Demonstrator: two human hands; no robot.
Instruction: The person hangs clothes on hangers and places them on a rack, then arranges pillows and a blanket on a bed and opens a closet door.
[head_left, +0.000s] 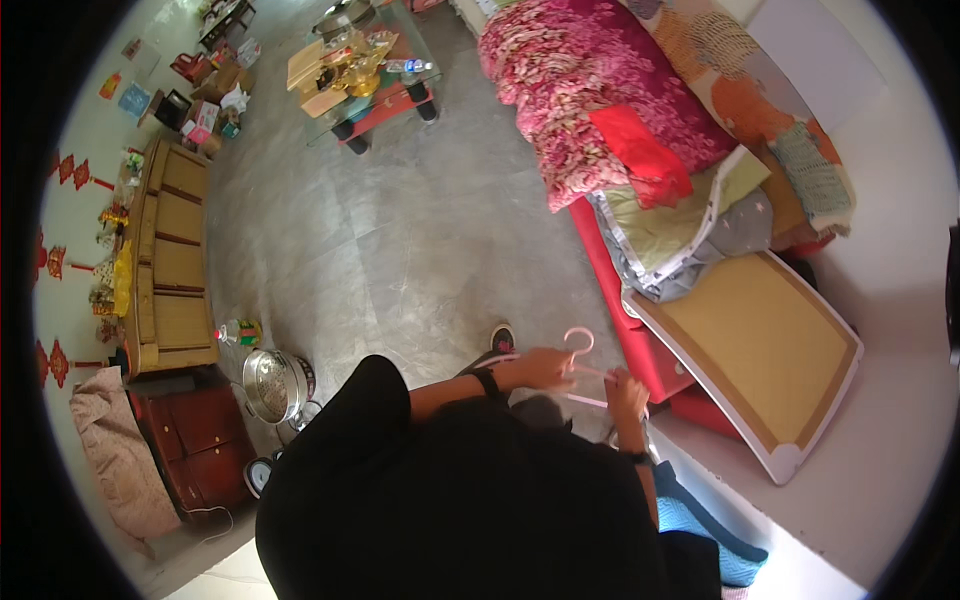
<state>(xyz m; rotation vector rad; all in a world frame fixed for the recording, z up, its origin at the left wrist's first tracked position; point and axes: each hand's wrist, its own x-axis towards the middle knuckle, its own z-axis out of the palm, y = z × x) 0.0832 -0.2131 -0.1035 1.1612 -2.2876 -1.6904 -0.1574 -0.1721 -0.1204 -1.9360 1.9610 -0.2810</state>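
A pale pink clothes hanger (578, 340) is held in front of my body, its hook pointing up and away from me. My left hand (545, 368), slightly blurred, closes on the hanger just left of the hook's base. My right hand (628, 395) is closed round the hanger's right shoulder. The lower bar of the hanger shows between my hands; its left end is partly hidden by my left wrist. No garment can be made out on it.
To the right stands a red sofa (655, 365) with a pink floral cover (570, 90), folded bedding (670, 225) and a tilted white-framed board (765, 340). Left are a wooden cabinet (178, 250) and a metal pot (272, 385). A glass table (400, 40) stands far ahead.
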